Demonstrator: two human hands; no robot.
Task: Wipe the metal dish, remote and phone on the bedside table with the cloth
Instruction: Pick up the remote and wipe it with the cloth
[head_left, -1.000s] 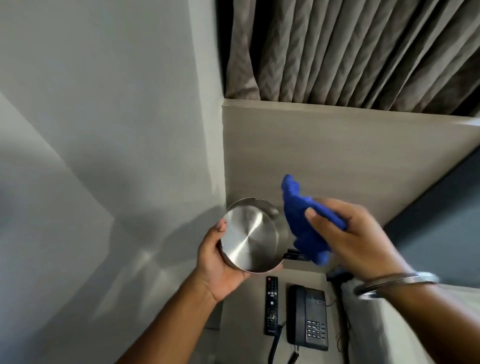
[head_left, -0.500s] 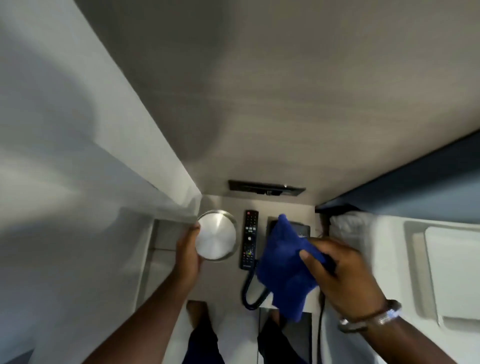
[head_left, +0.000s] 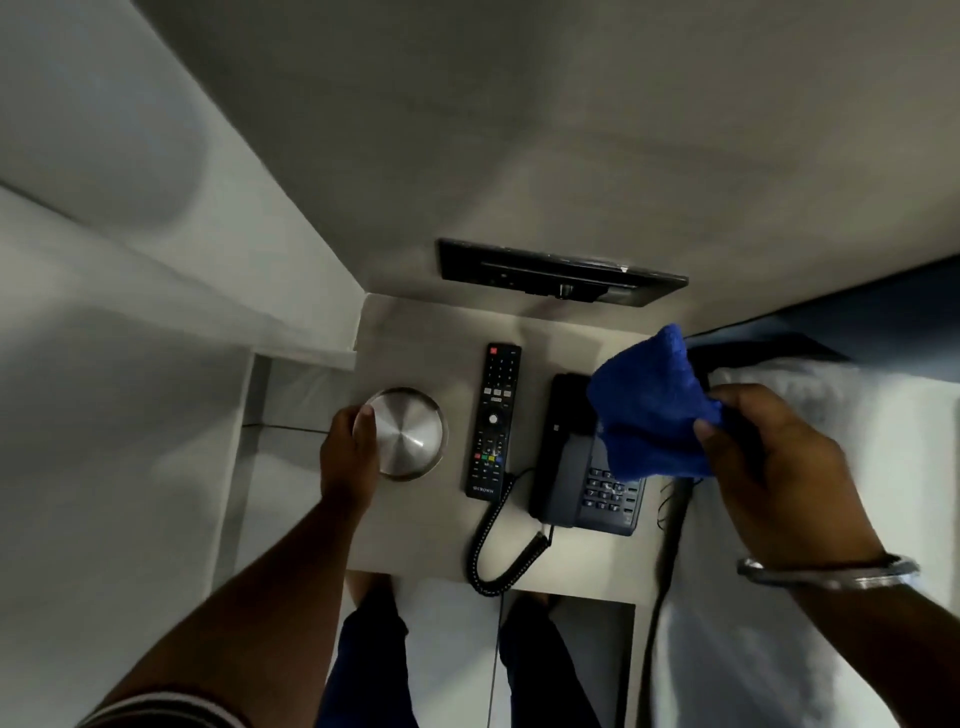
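Observation:
A round metal dish (head_left: 410, 434) rests on the left part of the pale bedside table (head_left: 426, 535). My left hand (head_left: 347, 457) grips its left rim. A black remote (head_left: 492, 421) lies lengthwise in the middle of the table. To its right sits a dark desk phone (head_left: 576, 483) with a coiled cord (head_left: 493, 551) hanging over the front edge. My right hand (head_left: 779, 462) holds a bunched blue cloth (head_left: 652, 410) above the phone, covering its upper right part.
A black switch panel (head_left: 561, 273) is set in the wall behind the table. A grey wall corner (head_left: 291, 291) stands to the left. White bedding (head_left: 831, 649) lies at the right. My legs (head_left: 374, 654) show below the table's front edge.
The dish was held up in the air and has come down onto the table. My view has tilted down. The cloth has moved from beside the dish to above the phone.

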